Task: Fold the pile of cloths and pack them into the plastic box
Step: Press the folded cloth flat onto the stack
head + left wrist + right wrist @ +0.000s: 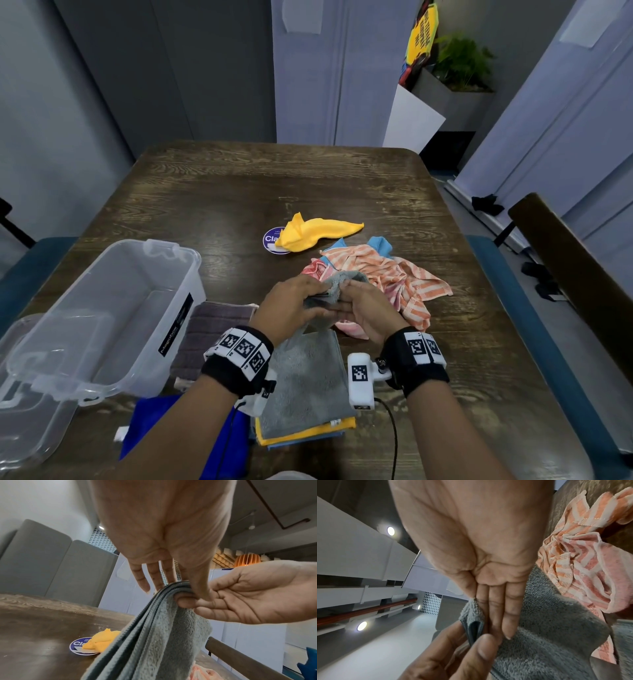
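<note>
Above the wooden table [308, 178], left hand [291, 305] and right hand [370, 315] each pinch the folded grey cloth [339, 281].

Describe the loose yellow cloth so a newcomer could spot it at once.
On the dark wooden table, look past the crumpled striped pile. The yellow cloth lies alone there, overlapping a round blue sticker; unlike its striped neighbours, it is plain yellow.

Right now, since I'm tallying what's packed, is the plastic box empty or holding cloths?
Empty: the plastic box shows only its bare floor; folded cloths sit stacked on the table beside it.
</note>
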{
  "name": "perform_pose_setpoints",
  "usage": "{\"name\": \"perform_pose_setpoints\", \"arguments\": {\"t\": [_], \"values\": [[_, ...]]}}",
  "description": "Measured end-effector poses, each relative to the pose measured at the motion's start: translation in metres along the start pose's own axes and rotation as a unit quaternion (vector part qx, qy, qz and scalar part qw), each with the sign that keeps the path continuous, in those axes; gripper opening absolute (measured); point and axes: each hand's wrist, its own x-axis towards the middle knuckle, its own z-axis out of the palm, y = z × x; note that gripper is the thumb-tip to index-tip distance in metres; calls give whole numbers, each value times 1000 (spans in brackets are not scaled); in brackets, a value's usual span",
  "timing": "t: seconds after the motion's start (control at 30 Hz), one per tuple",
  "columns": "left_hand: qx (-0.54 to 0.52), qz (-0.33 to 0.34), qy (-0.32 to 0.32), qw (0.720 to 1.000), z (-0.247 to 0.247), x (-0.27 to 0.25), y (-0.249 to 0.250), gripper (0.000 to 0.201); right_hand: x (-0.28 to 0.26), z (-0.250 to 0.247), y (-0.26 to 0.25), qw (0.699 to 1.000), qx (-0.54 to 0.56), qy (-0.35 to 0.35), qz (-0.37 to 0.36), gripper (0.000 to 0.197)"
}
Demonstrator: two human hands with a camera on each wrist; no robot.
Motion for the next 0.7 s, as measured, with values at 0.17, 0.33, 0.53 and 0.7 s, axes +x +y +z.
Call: {"name": "perform_pose_setpoints", "arguments": {"t": [0.17, 0.33, 0.53, 0.7], "values": [[16, 6, 94, 995, -5, 10, 3, 28, 1, 4, -6, 999, -39, 2, -29, 28], [-112, -52, 152, 981, -29, 14, 14, 27, 6, -19, -7, 940, -259, 141, -168, 16], [-219, -5, 124, 968, -59, 16, 23, 21, 1, -21, -11, 876, -418, 72, -231, 44], [-177, -18, 217, 960, -72, 13, 23, 18, 1, -20, -16, 854, -474, 82, -200, 40]]}}
